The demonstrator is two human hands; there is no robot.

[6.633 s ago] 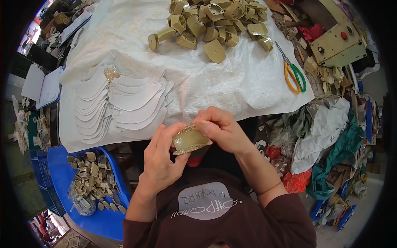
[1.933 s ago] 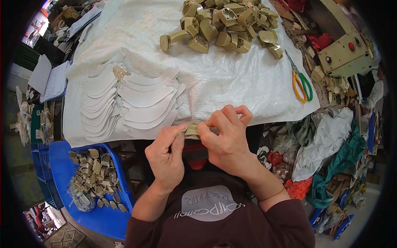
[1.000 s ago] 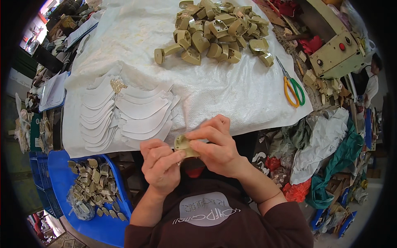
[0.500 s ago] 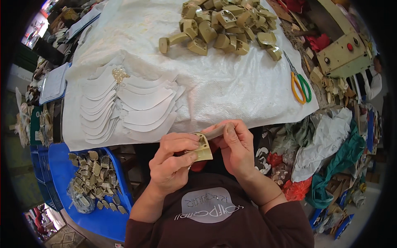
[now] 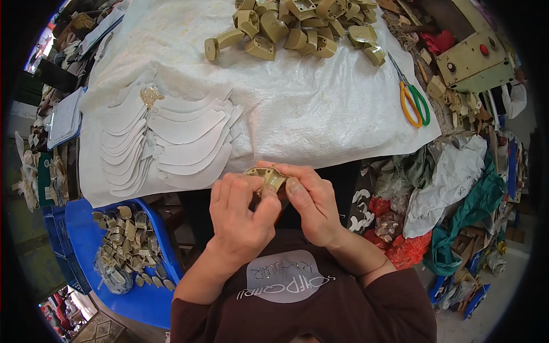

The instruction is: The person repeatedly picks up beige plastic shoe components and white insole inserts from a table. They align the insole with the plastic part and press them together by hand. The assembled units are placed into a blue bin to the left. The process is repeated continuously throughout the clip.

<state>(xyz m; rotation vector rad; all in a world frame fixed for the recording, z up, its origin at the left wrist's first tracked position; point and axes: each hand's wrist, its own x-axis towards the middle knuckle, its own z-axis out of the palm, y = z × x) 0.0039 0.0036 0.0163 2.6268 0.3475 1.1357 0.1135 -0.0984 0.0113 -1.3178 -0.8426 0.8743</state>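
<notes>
Close in front of my chest, just off the table's near edge, I hold an olive-coloured shoe heel (image 5: pixel 271 176) in both hands. Small holes show in its upper face. My left hand (image 5: pixel 239 212) grips it from the left, with fingertips and thumb pressed on its near side. On the opposite side, my right hand (image 5: pixel 311 200) pinches its edge, where a thin strip of covering lies along the rim; the fingers hide most of that strip. Left of centre on the table lie overlapping rows of curved white pieces (image 5: pixel 190 136), topped by a small clump of glittery gold bits (image 5: pixel 151 96).
Several bare heels (image 5: pixel 275 28) are heaped at the table's far side. Scissors (image 5: pixel 413 104) with orange and green handles lie by the right edge. A blue tub (image 5: pixel 128 303) at lower left holds glittery heels (image 5: pixel 132 234). Bags (image 5: pixel 443 188) crowd the right; a control box (image 5: pixel 477 60) stands beyond.
The heel has turned and tilted in my hands, and both hands have moved closer together. The grey strip that stuck out to the right now lies against the heel. The whole view has shifted slightly.
</notes>
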